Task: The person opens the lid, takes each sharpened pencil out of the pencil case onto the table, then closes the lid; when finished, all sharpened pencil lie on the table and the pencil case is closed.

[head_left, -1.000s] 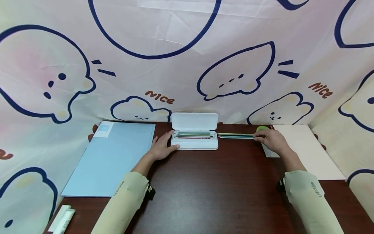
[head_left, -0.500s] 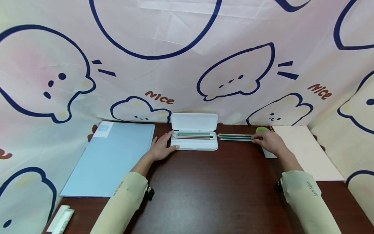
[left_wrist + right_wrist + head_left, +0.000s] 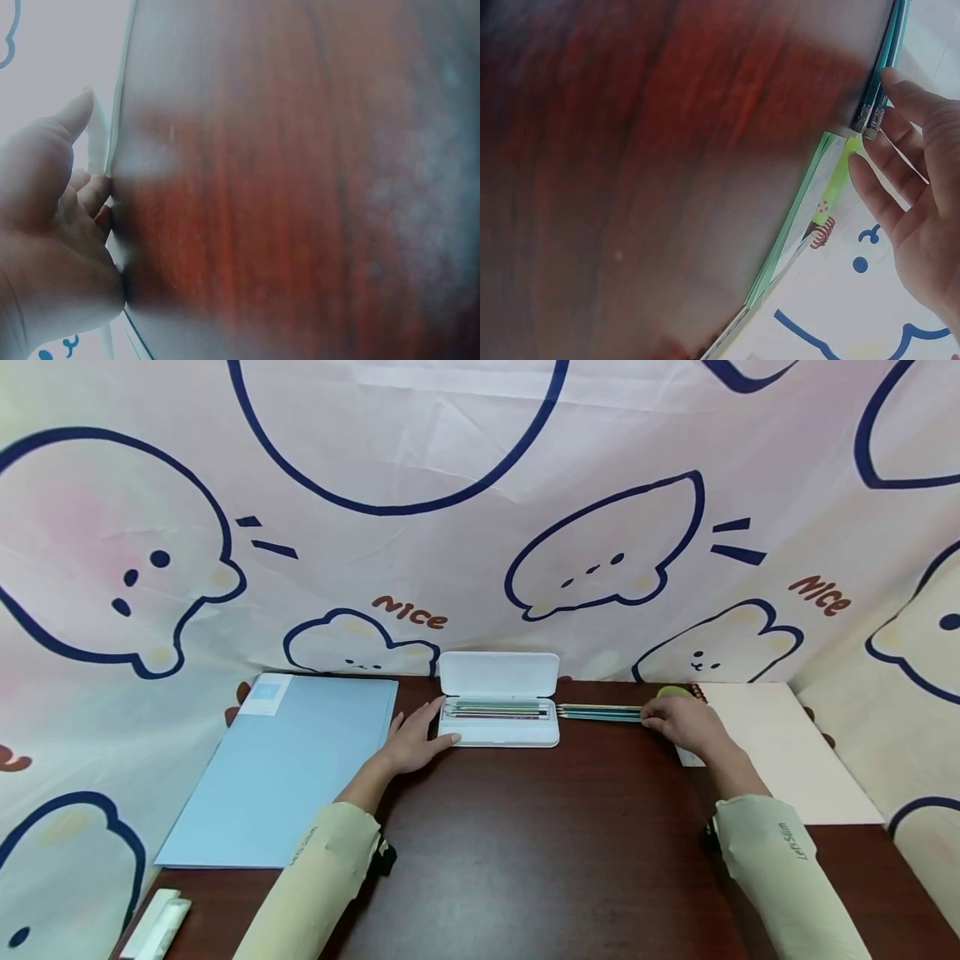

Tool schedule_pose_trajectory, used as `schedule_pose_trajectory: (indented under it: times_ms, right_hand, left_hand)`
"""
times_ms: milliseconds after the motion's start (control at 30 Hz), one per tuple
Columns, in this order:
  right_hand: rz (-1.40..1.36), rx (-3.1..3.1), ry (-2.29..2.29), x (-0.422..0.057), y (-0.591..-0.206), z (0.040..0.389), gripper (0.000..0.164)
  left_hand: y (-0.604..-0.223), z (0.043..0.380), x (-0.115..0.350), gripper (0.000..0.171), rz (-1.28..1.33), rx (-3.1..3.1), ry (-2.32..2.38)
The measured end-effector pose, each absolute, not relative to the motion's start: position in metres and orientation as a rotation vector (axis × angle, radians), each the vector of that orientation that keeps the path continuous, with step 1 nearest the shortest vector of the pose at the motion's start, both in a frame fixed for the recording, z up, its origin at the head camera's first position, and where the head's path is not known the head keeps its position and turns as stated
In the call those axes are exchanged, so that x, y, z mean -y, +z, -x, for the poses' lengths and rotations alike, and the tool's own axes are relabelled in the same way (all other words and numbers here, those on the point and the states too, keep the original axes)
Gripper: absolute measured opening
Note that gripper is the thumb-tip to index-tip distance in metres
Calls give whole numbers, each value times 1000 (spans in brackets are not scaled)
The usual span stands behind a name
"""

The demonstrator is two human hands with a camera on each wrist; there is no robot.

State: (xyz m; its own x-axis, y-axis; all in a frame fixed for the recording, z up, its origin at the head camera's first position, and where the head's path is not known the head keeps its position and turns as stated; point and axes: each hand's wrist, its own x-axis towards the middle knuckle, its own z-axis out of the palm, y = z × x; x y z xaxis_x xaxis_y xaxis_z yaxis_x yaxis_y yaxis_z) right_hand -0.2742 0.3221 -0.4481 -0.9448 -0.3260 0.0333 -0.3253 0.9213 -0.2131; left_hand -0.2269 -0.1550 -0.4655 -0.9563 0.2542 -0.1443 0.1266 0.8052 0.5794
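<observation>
Far L on the dark table (image 3: 525, 860), two white sticks (image 3: 159, 925) are lying together near the edge; can't quite tell what they are. Next, a blue folder (image 3: 285, 768) w/ a pale label (image 3: 266, 694) is lying flat. L hand (image 3: 411, 741) is resting at the L end of the white pencil case (image 3: 498, 737), fingers spread apart, thumb touching the front corner. The case is sitting open, lid (image 3: 498, 674) standing up at the back, w/ a row of inside pencils (image 3: 498, 710) lying in it. Just R of the case, loose pencils (image 3: 600, 713) are running in a bundle, tips pointing L toward it. R hand (image 3: 688, 724) is pinching their R ends b/w thumb & fingers. Behind that hand a green thing (image 3: 672, 692) is peeking out, a small card (image 3: 690, 758) is showing below, & a white pad (image 3: 787, 752) w/ a brown spiral (image 3: 698, 692) is lying far R.
</observation>
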Motion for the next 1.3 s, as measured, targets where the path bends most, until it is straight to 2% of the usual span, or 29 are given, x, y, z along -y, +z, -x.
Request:
schedule_pose_trajectory:
  times_ms: [1300]
  right_hand:
    - [434,-3136,-224,-316,-446,275,18]
  left_hand:
    - [-467,227,155,83,-306,-2779,889]
